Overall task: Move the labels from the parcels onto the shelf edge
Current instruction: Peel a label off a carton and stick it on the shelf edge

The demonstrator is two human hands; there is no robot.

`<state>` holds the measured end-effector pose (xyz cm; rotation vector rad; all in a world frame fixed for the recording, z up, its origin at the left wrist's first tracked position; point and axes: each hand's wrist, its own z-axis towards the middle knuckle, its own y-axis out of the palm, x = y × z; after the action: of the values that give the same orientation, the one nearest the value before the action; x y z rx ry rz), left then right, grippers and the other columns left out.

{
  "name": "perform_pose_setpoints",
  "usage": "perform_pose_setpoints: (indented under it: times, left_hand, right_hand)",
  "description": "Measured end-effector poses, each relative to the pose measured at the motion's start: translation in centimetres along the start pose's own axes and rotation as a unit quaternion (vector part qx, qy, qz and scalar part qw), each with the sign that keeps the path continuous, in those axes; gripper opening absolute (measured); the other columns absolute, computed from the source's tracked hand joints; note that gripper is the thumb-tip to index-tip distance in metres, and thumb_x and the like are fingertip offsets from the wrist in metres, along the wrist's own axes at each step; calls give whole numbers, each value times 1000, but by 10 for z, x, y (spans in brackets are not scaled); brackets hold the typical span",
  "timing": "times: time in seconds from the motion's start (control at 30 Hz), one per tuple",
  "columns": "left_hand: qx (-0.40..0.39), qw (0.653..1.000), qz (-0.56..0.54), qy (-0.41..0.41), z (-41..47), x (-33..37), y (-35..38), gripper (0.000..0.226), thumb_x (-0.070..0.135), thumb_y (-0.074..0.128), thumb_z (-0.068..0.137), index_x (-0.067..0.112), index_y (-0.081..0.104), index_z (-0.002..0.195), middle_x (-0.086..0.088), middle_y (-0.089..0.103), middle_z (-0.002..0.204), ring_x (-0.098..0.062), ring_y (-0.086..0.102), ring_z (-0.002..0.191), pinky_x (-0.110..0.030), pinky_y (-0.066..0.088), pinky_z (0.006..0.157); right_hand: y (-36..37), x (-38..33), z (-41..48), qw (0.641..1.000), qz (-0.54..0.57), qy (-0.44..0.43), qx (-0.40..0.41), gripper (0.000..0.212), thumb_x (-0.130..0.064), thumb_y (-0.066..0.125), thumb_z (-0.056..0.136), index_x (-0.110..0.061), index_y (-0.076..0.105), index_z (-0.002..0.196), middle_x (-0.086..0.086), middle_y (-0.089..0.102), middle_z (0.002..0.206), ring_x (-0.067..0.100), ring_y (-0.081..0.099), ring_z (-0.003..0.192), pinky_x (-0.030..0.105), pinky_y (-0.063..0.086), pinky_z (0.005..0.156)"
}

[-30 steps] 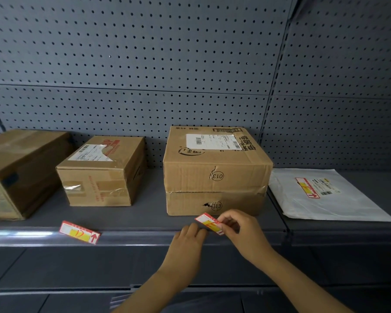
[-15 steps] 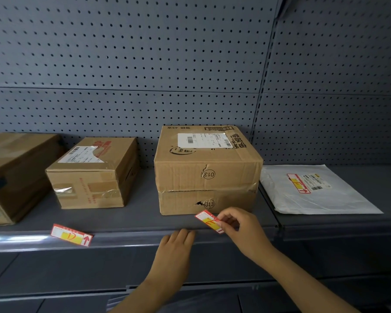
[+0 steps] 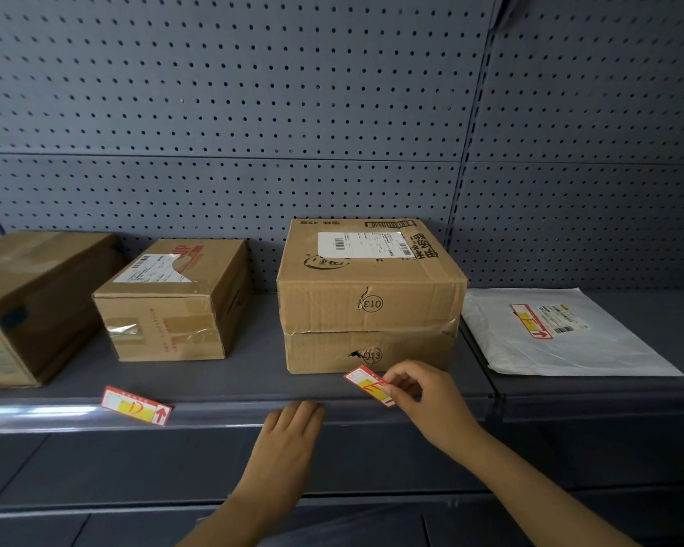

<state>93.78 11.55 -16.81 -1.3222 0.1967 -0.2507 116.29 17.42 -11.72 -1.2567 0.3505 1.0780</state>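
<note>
Grey back panel (image 3: 222,112) dotted with rows of small dark holes; plain dark grey shelf (image 3: 253,373) below it. On the shelf, brown cardboard boxes (image 3: 368,294) carrying white barcode slips and black print. Right of the boxes, a white mailer (image 3: 561,341). Red-bordered labels (image 3: 135,405) with yellow centres and red arrows

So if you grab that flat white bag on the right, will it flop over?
Probably yes. The white bag lies thin and flat on the shelf, so it likely sags when lifted by one corner. It looks light for its size. Its glossy plastic skin may slide easily if pushed.
</note>
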Motion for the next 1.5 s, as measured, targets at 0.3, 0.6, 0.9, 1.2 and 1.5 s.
perform_pose_setpoints:
  times: [0.3,0.6,0.9,1.2,1.5]
  left_hand:
    - [18,999,-28,-14,6,2,-1,72,18,89,39,18,65,106,-1,67,104,-20,66,91,-37,55,79]
    - [42,995,-86,-33,18,7,-7,40,8,76,59,19,62,94,0,62,92,-19,60,82,-33,52,75]
    - [38,993,-113,2,17,-1,-11,35,4,61,77,21,61,107,-1,58,104,-21,55,92,-36,46,86]
    - [36,993,-117,2,12,-4,-10,46,-1,73,62,22,65,102,0,62,94,-19,59,79,-33,53,73]
    - [21,993,-116,0,13,-7,-10,41,6,77,63,19,66,100,-1,63,95,-19,61,81,-33,55,71]
  right_hand:
    - [5,2,0,1000,-12,1,-14,18,-14,69,84,-30,62,89,-14,65,89,1,60,86,14,51,70]
    - [10,4,4,1000,-7,-2,-5,14,-14,69,83,-26,65,89,-12,66,88,3,62,83,19,53,70]
    - [25,-3,15,1000,2,-13,-15,9,-18,72,81,-20,69,90,-9,70,86,2,64,81,17,53,69]
    - [29,4,13,984,-162,-64,-23,11,-24,72,78,-30,66,85,-10,58,87,2,52,83,26,50,69]
    - [39,7,15,978,-187,-97,4,16,-19,75,77,-23,65,88,-11,61,86,5,49,83,24,46,72]
